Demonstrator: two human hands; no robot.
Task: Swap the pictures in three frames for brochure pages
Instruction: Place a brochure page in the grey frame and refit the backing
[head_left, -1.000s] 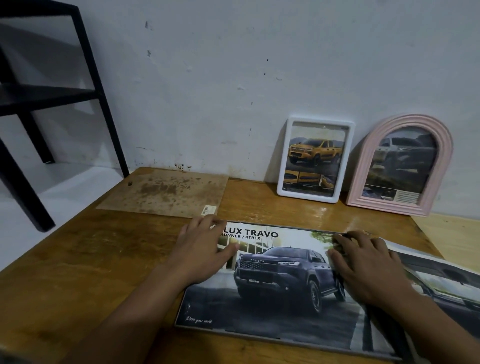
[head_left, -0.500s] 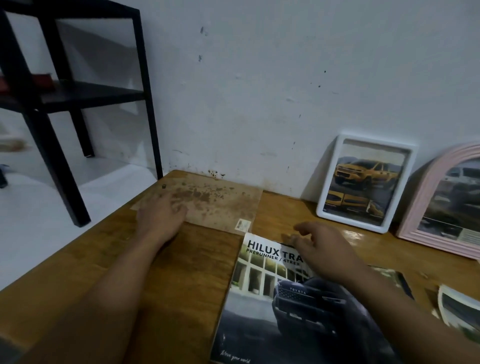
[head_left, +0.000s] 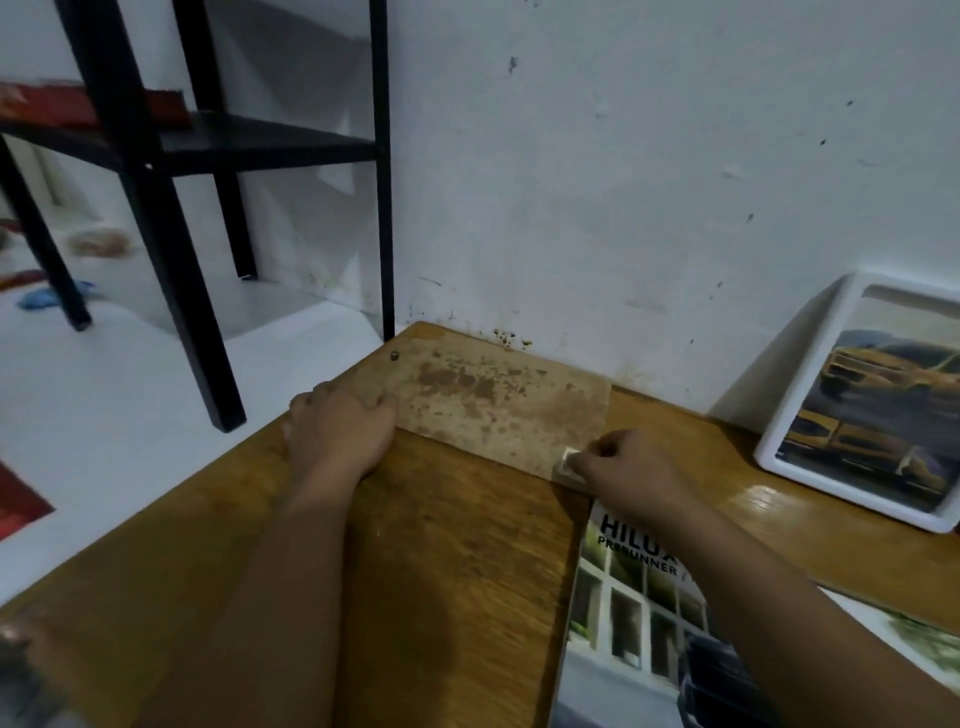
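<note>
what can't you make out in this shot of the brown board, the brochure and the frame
- Brochure, head view: the right arm and the bottom edge hide most of the cover; only part of the title reads.
- White frame: cut off by the right edge.
- Small label at the brown board's corner: half under the right hand, blurred, unreadable.
- Left hand: its fingertips at the board's edge are hard to tell.
- Things on the black shelf: blurred.

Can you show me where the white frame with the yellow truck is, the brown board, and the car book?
white frame (head_left: 779, 441): head view, left border.
brown board (head_left: 493, 405): head view, stained middle.
car brochure (head_left: 623, 597): head view, cover's building picture.
</note>
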